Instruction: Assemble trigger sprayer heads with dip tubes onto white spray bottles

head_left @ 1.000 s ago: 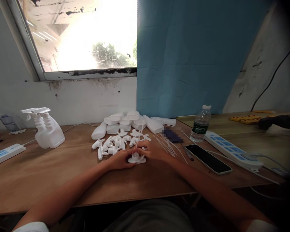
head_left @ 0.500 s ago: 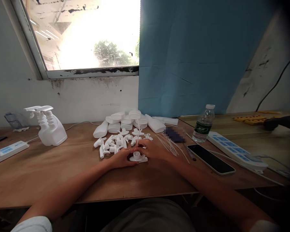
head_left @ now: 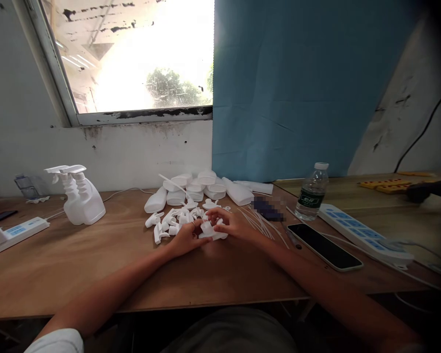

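A white trigger spray head is between my two hands, low over the table, its round collar tilted. My left hand curls around its left side, thumb along the near edge. From the right, my right hand grips it with thumb and fingers; the fingers partly hide it. A thin white dip tube slants up and left beyond my hands; where its lower end sits cannot be made out. Just past my left hand lies a pile of loose white spray heads.
White bottles are heaped at the back. Two bottles with spray heads stand left. Loose tubes, a phone, a water bottle and a power strip lie or stand right. Another power strip is far left.
The dip tube stood upright above my hands and now leans far to the left. The spray head has tipped between my hands, and my right fingers have shifted onto it.
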Motion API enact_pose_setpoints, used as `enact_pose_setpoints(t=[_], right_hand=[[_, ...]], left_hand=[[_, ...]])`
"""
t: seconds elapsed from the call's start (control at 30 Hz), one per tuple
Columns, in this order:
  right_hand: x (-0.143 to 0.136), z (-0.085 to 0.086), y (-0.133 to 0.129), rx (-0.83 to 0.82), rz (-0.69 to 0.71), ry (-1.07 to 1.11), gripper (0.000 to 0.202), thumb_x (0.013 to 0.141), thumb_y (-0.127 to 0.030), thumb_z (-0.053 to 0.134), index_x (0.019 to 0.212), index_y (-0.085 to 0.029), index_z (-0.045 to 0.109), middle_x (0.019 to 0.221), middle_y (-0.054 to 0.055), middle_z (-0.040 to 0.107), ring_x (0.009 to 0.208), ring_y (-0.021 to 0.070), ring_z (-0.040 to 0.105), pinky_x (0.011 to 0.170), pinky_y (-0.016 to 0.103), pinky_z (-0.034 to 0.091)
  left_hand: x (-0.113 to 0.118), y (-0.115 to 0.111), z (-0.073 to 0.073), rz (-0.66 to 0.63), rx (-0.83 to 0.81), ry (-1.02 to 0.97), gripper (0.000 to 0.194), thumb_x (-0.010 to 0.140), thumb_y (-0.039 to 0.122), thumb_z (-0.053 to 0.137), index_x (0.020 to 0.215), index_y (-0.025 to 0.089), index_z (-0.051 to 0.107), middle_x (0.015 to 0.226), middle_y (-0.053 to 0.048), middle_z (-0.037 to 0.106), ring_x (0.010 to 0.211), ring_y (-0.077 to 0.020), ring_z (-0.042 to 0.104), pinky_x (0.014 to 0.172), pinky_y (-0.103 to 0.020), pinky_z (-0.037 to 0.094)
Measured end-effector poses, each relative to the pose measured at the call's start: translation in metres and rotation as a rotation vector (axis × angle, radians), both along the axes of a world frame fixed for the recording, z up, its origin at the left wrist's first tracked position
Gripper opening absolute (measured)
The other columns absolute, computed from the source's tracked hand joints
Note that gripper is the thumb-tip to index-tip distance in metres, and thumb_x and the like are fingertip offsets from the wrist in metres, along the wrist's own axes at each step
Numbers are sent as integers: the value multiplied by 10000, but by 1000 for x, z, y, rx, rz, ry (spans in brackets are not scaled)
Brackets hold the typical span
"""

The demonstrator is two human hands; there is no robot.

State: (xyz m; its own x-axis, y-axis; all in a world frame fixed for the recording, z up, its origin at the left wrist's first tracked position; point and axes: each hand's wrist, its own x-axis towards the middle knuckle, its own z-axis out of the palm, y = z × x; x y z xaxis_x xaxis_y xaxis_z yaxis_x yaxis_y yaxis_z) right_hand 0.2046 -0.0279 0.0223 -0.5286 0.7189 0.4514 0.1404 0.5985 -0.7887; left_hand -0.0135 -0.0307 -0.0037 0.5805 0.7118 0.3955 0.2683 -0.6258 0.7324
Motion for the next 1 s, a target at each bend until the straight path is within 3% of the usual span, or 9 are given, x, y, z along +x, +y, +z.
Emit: enact_pose_setpoints(t=[0.1,0.2,0.33,0.47,0.53,0.6,0.77,0.9,1.0], right_hand=[[1,-3,4,-133,-7,14,468,666,-521,787,935,-174,627,868,19,614,770,156,571,683,278,466],[-2,-5,1,-218,-50,51,383,664,-451,799,845,-154,637,808,13,638,722,155,602,659,277,479],[-2,-1,-1,-292,-186,283,332,661,-405,792,814,-184,598,797,11,678,710,174,648,656,294,509],[10,6,7,-355,-284,558,340,661,-398,786,814,-204,552,818,34,696,775,237,705,685,341,548],[19,7,14,-353,-307,642,330,650,-368,791,795,-200,546,812,35,694,816,264,719,709,357,557],[26,6,20,-359,-333,676,303,648,-327,786,789,-195,553,807,36,698,805,260,725,702,350,560],[35,0,27,-414,-343,683,236,689,-281,747,807,-187,565,789,53,724,754,244,729,666,336,562],[35,1,26,-438,-352,680,212,696,-270,738,786,-187,565,762,57,727,740,249,730,640,329,559],[36,4,26,-430,-366,696,213,681,-242,733,796,-192,561,793,55,732,742,243,732,655,329,564]], left_hand=[[0,-1,6,109,1,-160,418,794,486,670,1058,174,581,827,-15,602,715,-139,544,666,-263,451],[-6,6,13,173,98,-85,484,754,481,713,1113,185,581,833,-19,618,741,-162,566,698,-283,466],[-35,40,20,243,322,-48,427,825,464,630,1158,200,584,996,-66,652,928,-208,600,886,-338,458],[-88,92,12,765,370,-31,441,824,524,563,1081,169,613,1128,-152,618,1106,-304,551,1014,-429,387],[-113,113,4,1049,225,5,557,789,580,557,1121,134,599,1242,-217,564,1214,-377,480,1047,-493,341],[-130,127,-2,1227,14,9,680,747,666,537,1124,103,590,1323,-289,494,1290,-455,393,1050,-572,297],[-141,137,-8,1233,-230,43,636,607,736,613,853,150,615,1265,-337,527,1321,-535,313,1001,-666,270],[-142,135,-8,1174,-264,-299,557,460,548,796,830,185,589,1129,-255,621,1254,-494,428,980,-598,350],[-151,134,-7,1142,-217,-508,559,479,420,786,953,205,580,1082,-154,644,1126,-383,557,950,-486,421]])
